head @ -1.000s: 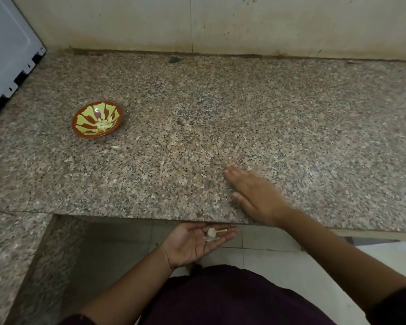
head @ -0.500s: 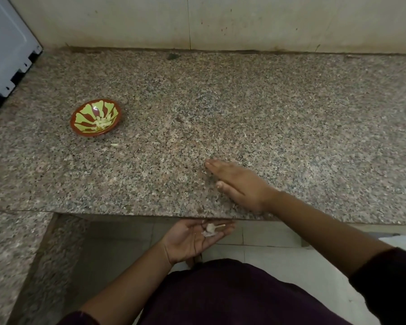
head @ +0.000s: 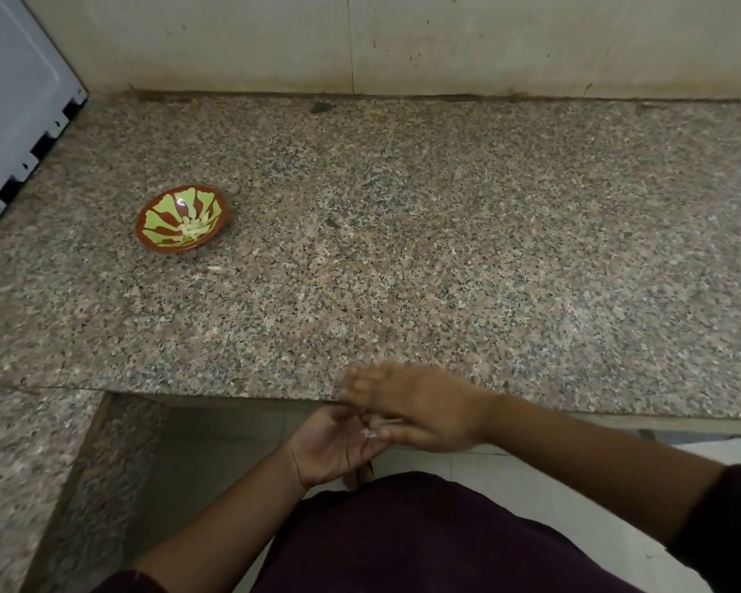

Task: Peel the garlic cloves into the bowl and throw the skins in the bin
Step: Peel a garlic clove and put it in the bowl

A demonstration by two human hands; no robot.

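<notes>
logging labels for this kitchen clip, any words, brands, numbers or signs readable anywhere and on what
None: no readable text in this view.
The bowl bears only a yellow and red pattern; the white panel shows no print; the counter and wall show only speckles and stains.

The right grip (head: 420,408) is blurred, so its fingers cannot be told apart. It covers the fingers of the left grip (head: 330,447); only a pale scrap (head: 371,432) shows between them. The grey appliance (head: 14,100) is cut by the left edge.
</notes>
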